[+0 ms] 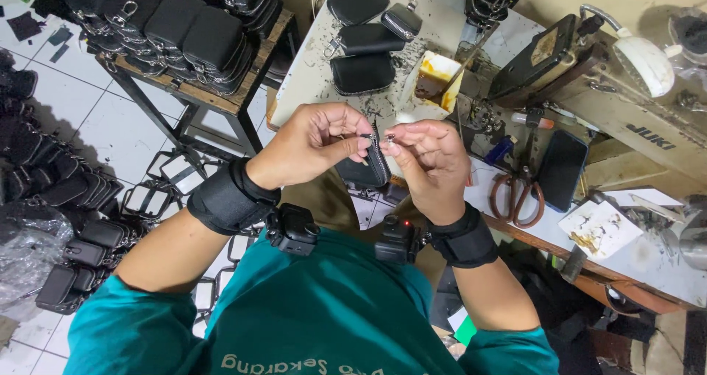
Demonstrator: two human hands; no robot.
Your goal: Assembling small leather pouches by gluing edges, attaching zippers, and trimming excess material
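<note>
I hold a small black zippered pouch (366, 172) upright between both hands, above the front edge of the worktable (317, 73). My left hand (313, 143) pinches the top of its zipper edge with thumb and forefinger. My right hand (427, 165) pinches a small silver zipper slider (389, 136) right beside that edge. Black straps carrying small black devices wrap both wrists. The lower part of the pouch is hidden behind my fingers.
Three finished black pouches (361, 33) lie on the worktable beside a glue pot (434, 77). Scissors (519, 195), a black phone (561, 170) and a sewing machine (626, 88) are to the right. A rack (177, 29) and floor piles (66, 198) at left hold several more pouches.
</note>
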